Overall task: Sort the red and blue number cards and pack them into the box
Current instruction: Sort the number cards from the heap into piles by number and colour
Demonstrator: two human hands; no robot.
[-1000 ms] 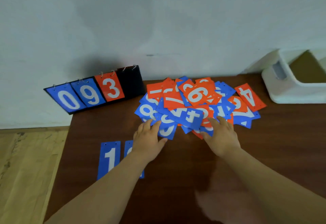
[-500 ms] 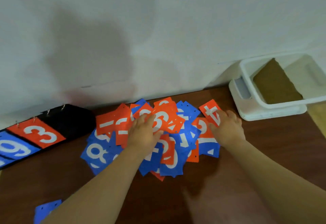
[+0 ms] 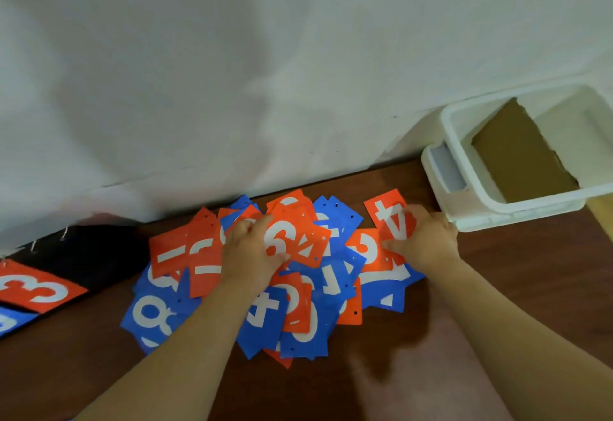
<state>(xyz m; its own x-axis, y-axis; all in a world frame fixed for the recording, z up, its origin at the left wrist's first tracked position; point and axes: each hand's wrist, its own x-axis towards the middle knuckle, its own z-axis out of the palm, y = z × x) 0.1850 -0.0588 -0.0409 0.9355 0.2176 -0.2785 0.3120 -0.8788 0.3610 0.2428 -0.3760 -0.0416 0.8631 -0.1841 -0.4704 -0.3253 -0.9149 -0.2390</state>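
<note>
While the pile of red and blue cards sits spread out on the brown tabletop, right up against the wall, both grips are in it. The left grip has fingers and thumb curled onto the left side of a red 6 card near the top middle of the heap. That card lies at a slant so the 6 reads crooked. The hand covers one end, so I can't really tell its long axis.

The right grip pinches a red 4 card at the far right corner of the heap, thumb at the near edge and fingers over the top. Its long axis points mostly away from the person, leaning a bit left, and the 4 reads upside down from this side. It's near the white box but not touching. The box stands open at the far right with a brown cardboard sheet leaning inside. A flip scoreboard showing a red 3 pokes in at the left edge.

Half a second ago the left grip lay flat on the middle of the heap, and now it's closed on the 6. The right one was already on the 4. A second back both were at the near edge of the pile, and the view has swung right since.
</note>
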